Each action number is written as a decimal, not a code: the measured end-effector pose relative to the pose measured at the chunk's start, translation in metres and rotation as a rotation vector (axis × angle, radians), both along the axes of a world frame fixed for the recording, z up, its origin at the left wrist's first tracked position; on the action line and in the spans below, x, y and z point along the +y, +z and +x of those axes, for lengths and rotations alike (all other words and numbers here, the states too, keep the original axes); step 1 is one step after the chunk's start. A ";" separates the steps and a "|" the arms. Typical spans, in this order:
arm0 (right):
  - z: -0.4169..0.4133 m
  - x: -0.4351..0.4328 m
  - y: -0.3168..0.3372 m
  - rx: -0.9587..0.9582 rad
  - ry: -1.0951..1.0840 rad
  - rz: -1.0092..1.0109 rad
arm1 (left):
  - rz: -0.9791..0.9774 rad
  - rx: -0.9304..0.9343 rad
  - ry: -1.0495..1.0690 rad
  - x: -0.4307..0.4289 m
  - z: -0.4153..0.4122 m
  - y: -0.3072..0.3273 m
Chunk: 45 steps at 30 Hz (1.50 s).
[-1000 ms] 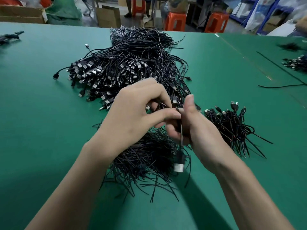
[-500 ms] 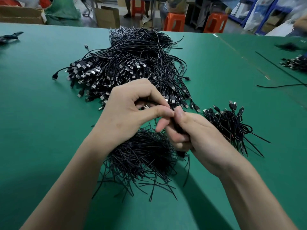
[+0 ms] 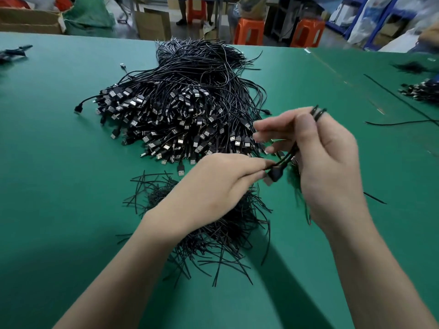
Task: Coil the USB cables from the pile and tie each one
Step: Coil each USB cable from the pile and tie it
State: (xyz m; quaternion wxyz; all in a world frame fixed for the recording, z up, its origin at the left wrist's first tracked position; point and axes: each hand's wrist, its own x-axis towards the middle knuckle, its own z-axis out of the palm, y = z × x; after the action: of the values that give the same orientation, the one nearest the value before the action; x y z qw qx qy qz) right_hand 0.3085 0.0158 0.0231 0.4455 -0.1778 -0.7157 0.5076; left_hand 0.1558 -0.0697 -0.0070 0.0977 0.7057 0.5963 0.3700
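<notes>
A big pile of black USB cables [image 3: 185, 110] lies on the green table [image 3: 59, 186], plugs toward me. In front of it sits a heap of short black twist ties [image 3: 213, 224], partly under my forearms. My left hand [image 3: 213, 188] pinches the plug end of one coiled black cable [image 3: 282, 162]. My right hand [image 3: 323, 157] holds the same cable's looped strands, which stick out above its thumb; its fingers are blurred. The finished bundles at the right are hidden behind my right hand.
Loose cables and small bundles [image 3: 420, 91] lie at the table's far right, and a few dark cables [image 3: 14, 52] at the far left. Beyond the far edge stand orange stools [image 3: 249, 32], cardboard boxes [image 3: 28, 20] and a person's legs.
My right hand has lifted up and to the right, stretching the coiled cable out between both hands. My left hand has dropped lower and now pinches the plug end.
</notes>
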 end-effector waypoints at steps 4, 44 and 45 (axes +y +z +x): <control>0.007 0.000 -0.009 -0.514 -0.145 0.354 | 0.176 0.135 0.103 -0.005 -0.011 0.013; 0.000 -0.018 -0.029 -0.236 0.602 -0.385 | -0.329 -0.784 -0.004 -0.002 -0.029 -0.001; 0.000 -0.018 -0.030 -0.240 0.581 -0.389 | -0.333 -0.791 0.018 -0.002 -0.029 -0.002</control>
State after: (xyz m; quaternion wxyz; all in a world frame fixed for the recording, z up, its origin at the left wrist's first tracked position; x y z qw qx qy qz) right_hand 0.3083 -0.0020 -0.0068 0.1534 -0.1068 -0.6735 0.7151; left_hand 0.1269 -0.0714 -0.0086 0.4285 0.4788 0.5704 0.5117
